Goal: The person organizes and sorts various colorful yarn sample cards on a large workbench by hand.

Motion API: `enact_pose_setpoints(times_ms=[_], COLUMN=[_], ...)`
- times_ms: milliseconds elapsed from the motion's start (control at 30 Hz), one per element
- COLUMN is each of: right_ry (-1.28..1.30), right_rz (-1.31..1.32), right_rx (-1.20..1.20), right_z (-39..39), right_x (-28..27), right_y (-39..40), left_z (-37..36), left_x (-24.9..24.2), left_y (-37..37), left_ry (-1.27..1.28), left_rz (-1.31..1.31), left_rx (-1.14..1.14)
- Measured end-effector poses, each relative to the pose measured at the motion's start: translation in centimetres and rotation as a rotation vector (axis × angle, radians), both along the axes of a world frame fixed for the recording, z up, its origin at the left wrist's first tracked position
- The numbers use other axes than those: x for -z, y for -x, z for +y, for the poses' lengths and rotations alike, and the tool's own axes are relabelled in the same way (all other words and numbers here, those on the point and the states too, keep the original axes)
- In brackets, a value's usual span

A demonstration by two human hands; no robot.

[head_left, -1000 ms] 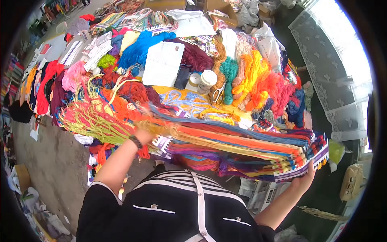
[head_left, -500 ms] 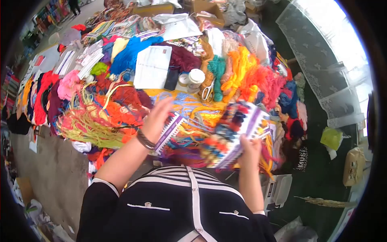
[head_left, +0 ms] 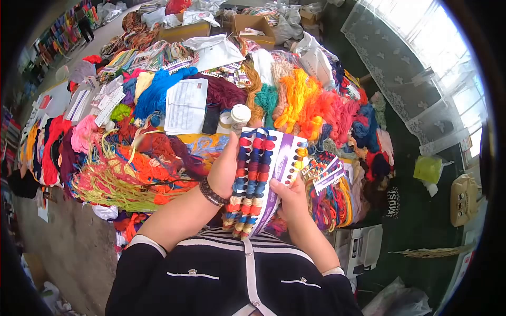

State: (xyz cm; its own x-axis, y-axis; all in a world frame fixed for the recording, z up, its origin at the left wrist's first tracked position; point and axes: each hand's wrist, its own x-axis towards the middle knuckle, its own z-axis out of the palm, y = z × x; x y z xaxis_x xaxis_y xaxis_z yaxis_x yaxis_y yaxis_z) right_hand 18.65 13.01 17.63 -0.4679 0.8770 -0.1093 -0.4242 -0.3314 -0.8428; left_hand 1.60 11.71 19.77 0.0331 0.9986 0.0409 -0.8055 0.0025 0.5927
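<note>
A stack of white-and-purple yarn cards (head_left: 281, 160) is held upright in front of my chest. Short loops of red, navy, blue and cream yarn hang in rows along its left side, with yellow loops at the right edge. My right hand (head_left: 291, 200) grips the lower right of the stack, thumb pressed on the purple band. Against the left edge rests my left hand (head_left: 224, 171), its thumb pointing up and its fingers hidden behind the yarn loops. Just to the right, another yarn card (head_left: 329, 176) lies on bundles of multicoloured yarn.
Yarn heaps cover the table, including orange skeins (head_left: 295, 100) and a green-red tangle (head_left: 113, 176). Behind my hands are a printed sheet (head_left: 185, 108), a dark phone (head_left: 211, 120) and a white-lidded jar (head_left: 241, 114). Cardboard boxes (head_left: 253, 30) stand at the back; a curtain (head_left: 392, 79) hangs right.
My right hand has brought the yarn cards left and in front of my chest. My left hand, earlier apart with fingers extended, has come to the stack's left edge. The view has shifted slightly.
</note>
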Motion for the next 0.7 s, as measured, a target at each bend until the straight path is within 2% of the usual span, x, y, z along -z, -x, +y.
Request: enact_pose_setpoints(times_ms=[67,133,167,233,267,300,367,400,467,567,600,700], right_ry=[0.056,0.078,0.089,0.096,0.099,0.083,0.054,0.054,0.039,0.097,0.104,0.105], right_rz=[0.033,0.038,0.05,0.064,0.064,0.057,0.05,0.051,0.016,0.056,0.065,0.043], right_rx=[-0.015,-0.014,-0.015,-0.007,-0.008,0.004,0.025,0.026,0.032,0.028,0.022,0.075], right_z=[0.0,-0.1,-0.1,-0.2,-0.3,-0.3,-0.4,-0.5,-0.6,-1.1,-1.2,-1.2], right_x=[0.0,-0.1,0.0,-0.1,-0.1,-0.2,-0.5,-0.5,-0.5,-1.2,-1.5,-1.6], right_y=[0.1,0.3,0.3,0.3,0.2,0.1,0.0,0.0,0.0,0.4,0.5,0.5], left_z=[0.3,-0.2,-0.3,-0.6,-0.2,-0.4,-1.3,-1.4,-2.3,-2.8,-2.6,-2.5], left_x=[0.9,1.3,1.3,4.1,4.7,5.2,1.2,0.9,-0.9,-0.2,0.9,2.2], left_y=[-0.2,-0.7,-0.8,0.2,-0.5,-0.2,0.7,0.9,-0.5,-1.0,-1.0,-0.6], left_ry=[-0.073,0.116,0.103,-0.068,-0.089,-0.087,-0.002,0.038,0.01,0.013,-0.002,-0.056], left_rz=[-0.074,-0.075,-0.19,0.575,0.687,0.687,0.636,0.351,0.038,0.117,0.038,0.08], left_rx=[0.0,-0.023,0.022,0.018,-0.089,-0.089,-0.012,0.019,0.025,0.054,0.085,0.135])
